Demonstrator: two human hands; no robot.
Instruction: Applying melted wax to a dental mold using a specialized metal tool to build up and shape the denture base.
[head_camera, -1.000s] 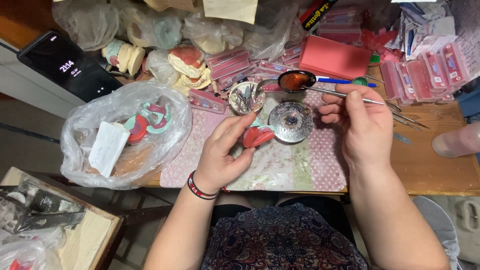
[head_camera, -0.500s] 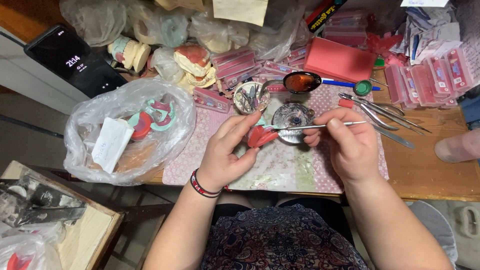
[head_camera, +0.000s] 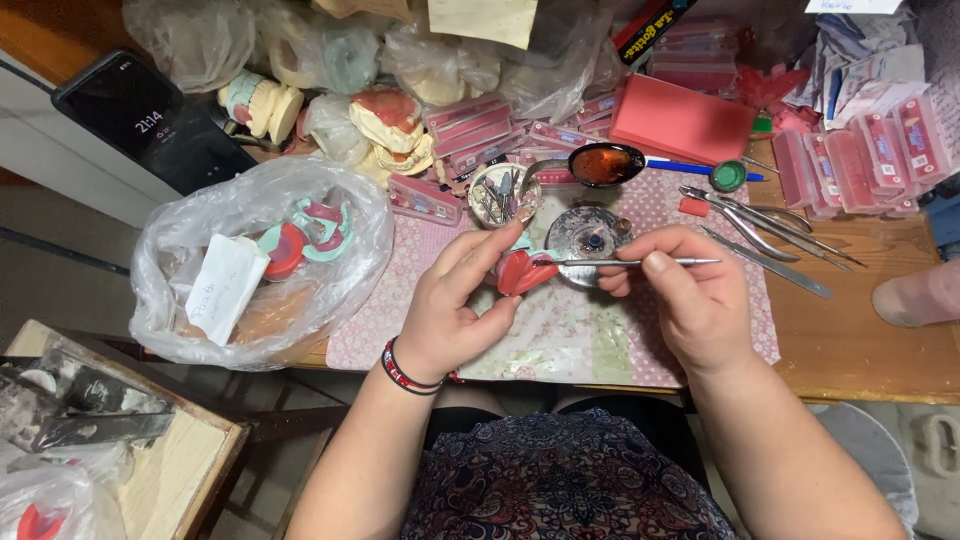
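Note:
My left hand (head_camera: 462, 305) holds a small red wax denture piece (head_camera: 522, 271) above the patterned mat (head_camera: 560, 335), fingers curled around it. In my right hand (head_camera: 688, 296) is a thin metal instrument (head_camera: 640, 262), held like a pen, its tip touching the red piece. A round metal burner (head_camera: 590, 234) sits just behind the two hands. A beaded bracelet (head_camera: 405, 372) is on my left wrist.
A clear plastic bag (head_camera: 260, 262) with dental casts lies left. A small cup of tools (head_camera: 503, 193), a ladle of dark red wax (head_camera: 604, 165), pliers and metal tools (head_camera: 760, 228), pink tooth-card boxes (head_camera: 870, 155), a pink block (head_camera: 680, 122) and a phone (head_camera: 150, 120) crowd the desk.
My right hand came down from the ladle at the back with the metal instrument and brought its tip to the red piece. My left hand lifted the piece slightly.

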